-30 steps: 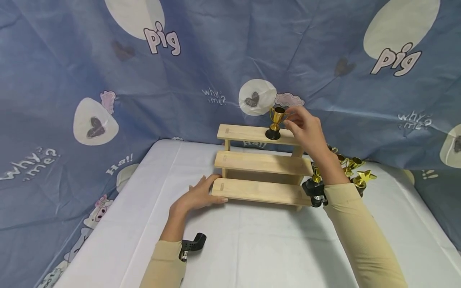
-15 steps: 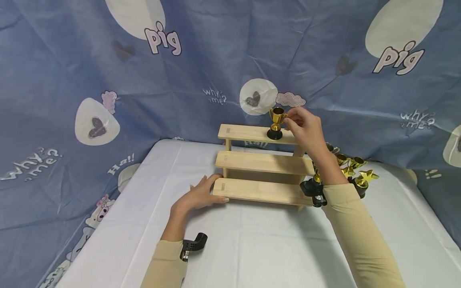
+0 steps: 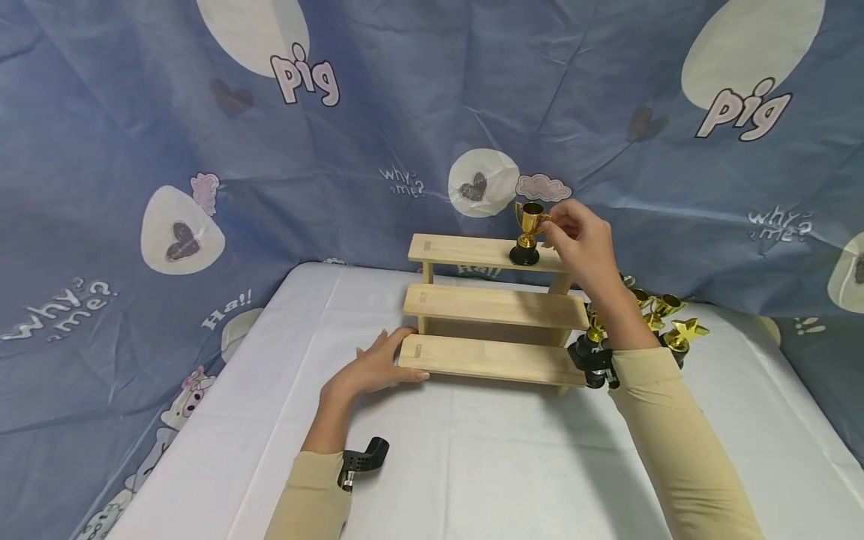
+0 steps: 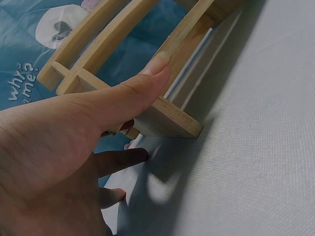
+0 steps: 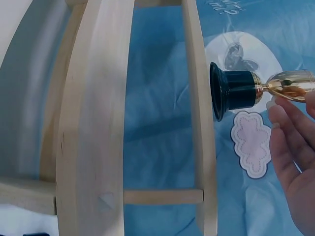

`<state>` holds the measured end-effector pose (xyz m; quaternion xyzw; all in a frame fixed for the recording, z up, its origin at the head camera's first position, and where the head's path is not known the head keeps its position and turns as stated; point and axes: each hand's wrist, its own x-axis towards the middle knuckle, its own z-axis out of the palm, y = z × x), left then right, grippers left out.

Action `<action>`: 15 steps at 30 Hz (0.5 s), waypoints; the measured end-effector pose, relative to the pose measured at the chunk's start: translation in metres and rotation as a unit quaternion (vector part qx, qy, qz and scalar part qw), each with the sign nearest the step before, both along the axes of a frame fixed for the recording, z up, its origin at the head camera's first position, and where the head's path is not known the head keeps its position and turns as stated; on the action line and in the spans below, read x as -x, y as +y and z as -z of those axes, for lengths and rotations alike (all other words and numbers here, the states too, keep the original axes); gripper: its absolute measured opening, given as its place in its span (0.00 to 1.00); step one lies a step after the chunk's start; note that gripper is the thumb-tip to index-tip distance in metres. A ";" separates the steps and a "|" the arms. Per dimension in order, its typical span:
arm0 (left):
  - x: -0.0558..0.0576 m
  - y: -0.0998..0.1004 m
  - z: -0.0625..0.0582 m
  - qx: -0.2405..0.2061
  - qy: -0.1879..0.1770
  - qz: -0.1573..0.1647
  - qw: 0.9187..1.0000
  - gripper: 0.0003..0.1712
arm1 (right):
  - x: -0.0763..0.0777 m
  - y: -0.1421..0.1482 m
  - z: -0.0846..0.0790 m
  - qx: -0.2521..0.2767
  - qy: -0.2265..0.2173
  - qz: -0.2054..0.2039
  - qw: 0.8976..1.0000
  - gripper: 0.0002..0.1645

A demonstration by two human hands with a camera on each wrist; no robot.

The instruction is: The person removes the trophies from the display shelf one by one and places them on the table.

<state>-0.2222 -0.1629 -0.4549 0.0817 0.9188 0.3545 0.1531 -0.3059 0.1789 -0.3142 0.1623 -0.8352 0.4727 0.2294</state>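
A small gold trophy cup (image 3: 531,223) with a black base stands upright at the top step of a three-step wooden shelf (image 3: 499,305). My right hand (image 3: 582,238) pinches its right handle between thumb and fingers. In the right wrist view the trophy's black base (image 5: 236,93) is right at the top board's edge. My left hand (image 3: 374,365) grips the left end of the shelf's lowest step. The left wrist view shows that thumb (image 4: 156,66) lying over the wooden side piece, with other fingers spread below near the tablecloth.
Several more gold trophies (image 3: 668,304), one with a star top (image 3: 687,330), stand on the white cloth right of the shelf, partly behind the right forearm. A blue printed curtain (image 3: 364,135) hangs close behind the shelf.
My right hand has moved slightly to the right along the top step with the trophy cup. The left hand has stayed at the shelf's lower left end.
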 end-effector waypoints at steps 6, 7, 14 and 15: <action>-0.001 0.000 -0.003 0.001 -0.001 -0.001 1.000 0.52 | -0.005 0.007 0.000 0.007 -0.006 0.001 1.000 0.08; -0.001 0.000 -0.002 0.001 0.000 0.000 1.000 0.52 | -0.005 0.008 0.000 0.006 -0.005 0.003 1.000 0.08; 0.000 0.001 -0.001 0.001 0.002 0.004 1.000 0.52 | -0.010 0.016 0.003 -0.004 0.012 0.021 1.000 0.08; 0.000 0.001 -0.001 0.001 0.003 0.004 1.000 0.52 | -0.010 0.018 0.003 -0.004 0.014 0.021 1.000 0.08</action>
